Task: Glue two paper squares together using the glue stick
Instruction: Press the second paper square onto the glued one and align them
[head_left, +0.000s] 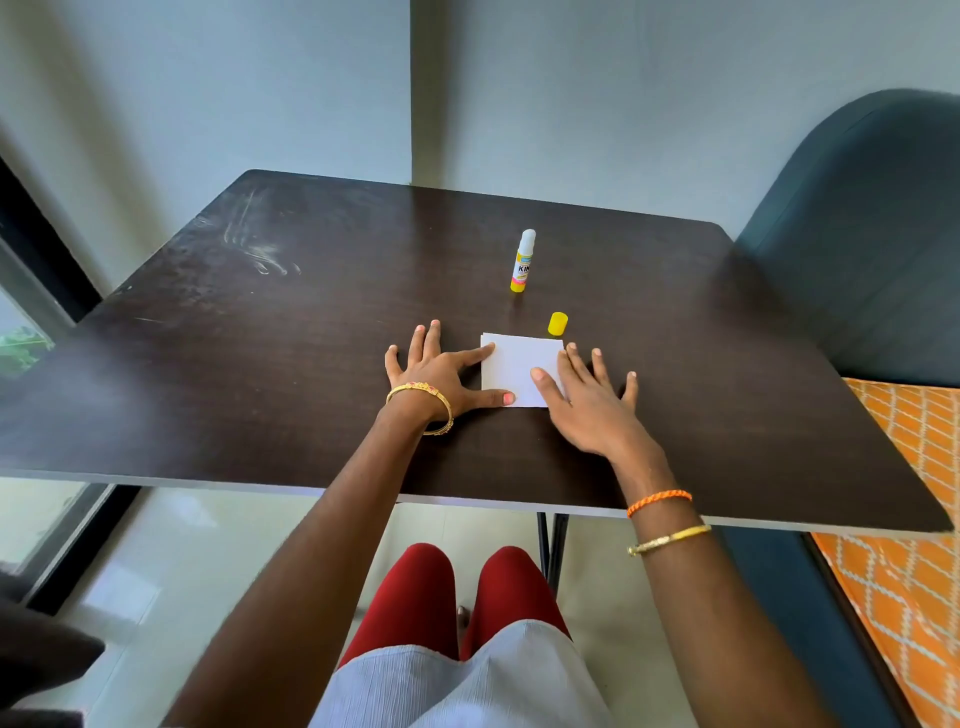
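Left hand (434, 371): flat, fingers spread, index and thumb tips pressing left edge of paper squares (519, 370).
Right hand (587, 389): flat, fingers apart, thumb and index on right edge.
Paper: stacked on table (260, 322), top sheet slightly off at far-left corner.
Glue stick (522, 262): upright, uncapped, well behind paper; cap (557, 323) just beside far edge.
Risk: sheets set skewed if pressed unevenly; open glue likely dries.

White paper squares (519, 370) lie stacked flat on the dark desk (311, 338), edges slightly offset. Behind them the glue stick (522, 261) stands upright, uncapped — its yellow cap (557, 323) stands just beyond the paper's far right corner.
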